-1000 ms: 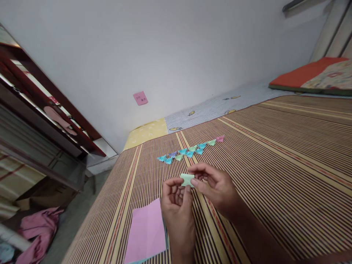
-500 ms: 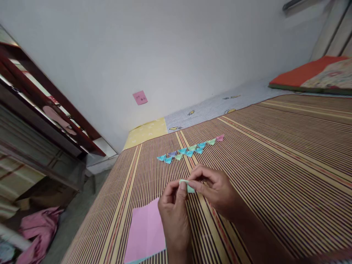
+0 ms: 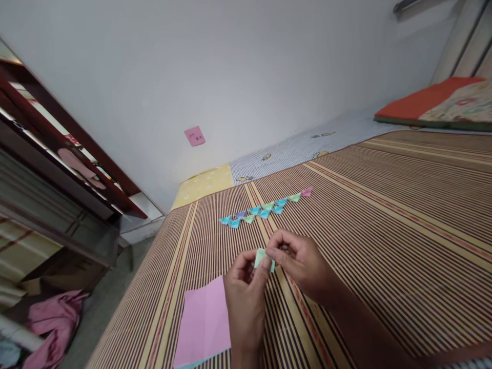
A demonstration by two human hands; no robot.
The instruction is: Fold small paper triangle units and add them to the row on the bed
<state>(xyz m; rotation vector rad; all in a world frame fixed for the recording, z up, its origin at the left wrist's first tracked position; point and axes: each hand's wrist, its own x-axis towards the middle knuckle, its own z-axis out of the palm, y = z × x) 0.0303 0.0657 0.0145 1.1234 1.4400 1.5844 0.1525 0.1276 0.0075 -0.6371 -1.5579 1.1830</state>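
My left hand (image 3: 245, 294) and my right hand (image 3: 303, 265) meet over a striped mat (image 3: 384, 215). Both pinch a small folded piece of green paper (image 3: 263, 258) between thumb and fingers, its edges bent into a pointed shape. Beyond the hands lies a row of several small folded paper triangles (image 3: 265, 209) in blue, green, purple and pink. A flat pink paper sheet (image 3: 204, 323) lies on the mat just left of my left wrist.
A white wall carries a pink sticky note (image 3: 194, 136). A patterned sheet (image 3: 292, 149) edges the mat at the wall. An orange cushion (image 3: 438, 105) lies far right. A dark wooden shelf (image 3: 65, 154) and pink cloth (image 3: 54, 320) are off the mat's left side.
The green paper went from a flat rectangle to a narrower, pointed fold as both hands closed tighter on it. Hands stayed in the same spot.
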